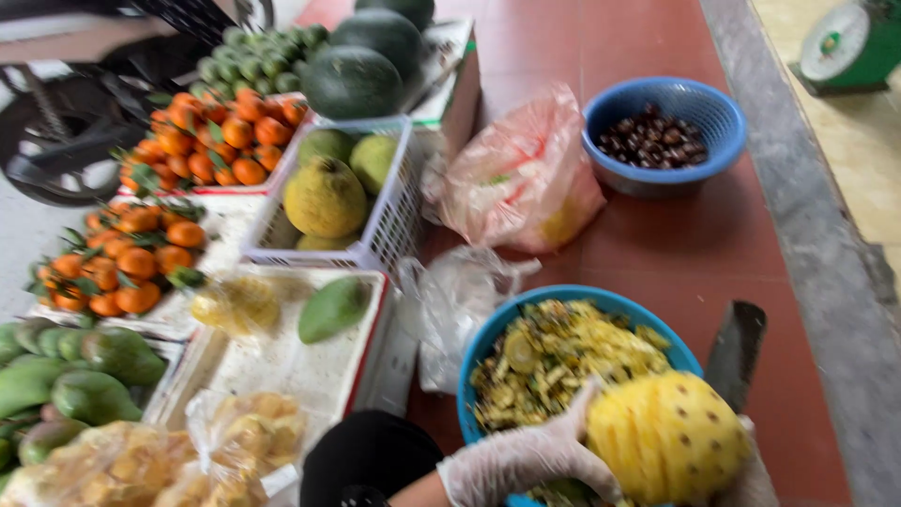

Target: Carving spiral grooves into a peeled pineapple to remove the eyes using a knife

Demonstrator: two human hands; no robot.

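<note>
- The left hand (526, 460), in a thin clear glove, is at the bottom centre of the frame; its fingers are spread and pressed on the left side of the pineapple (668, 437).
- The pineapple is peeled and yellow, with brown eyes on it; it sits at the bottom right, just over the near rim of the blue bowl (601, 302).
- The right hand (755, 474) shows only as a piece of glove at the right of the pineapple (most of it is hidden behind the fruit), so I cannot tell how its fingers are set.
- A dark knife (737, 343) stands up just behind the pineapple at the right; I cannot see which hand keeps it.
- The blue bowl holds yellow and green peel pieces.
- A second blue basket (723, 117) in the upper right contains small dark brown nuts.
- A pink plastic bag (521, 178) lies in the upper middle, on the red tile floor.
- A white crate (389, 216) left of the bag holds big yellow-green round fruits.
- Oranges (221, 141) with leaves are in the upper left, green mangoes (66, 376) in the lower left.
- Dark green melons (361, 66) rest at the top centre.
- A green scale (849, 42) stands in the upper right corner.
</note>
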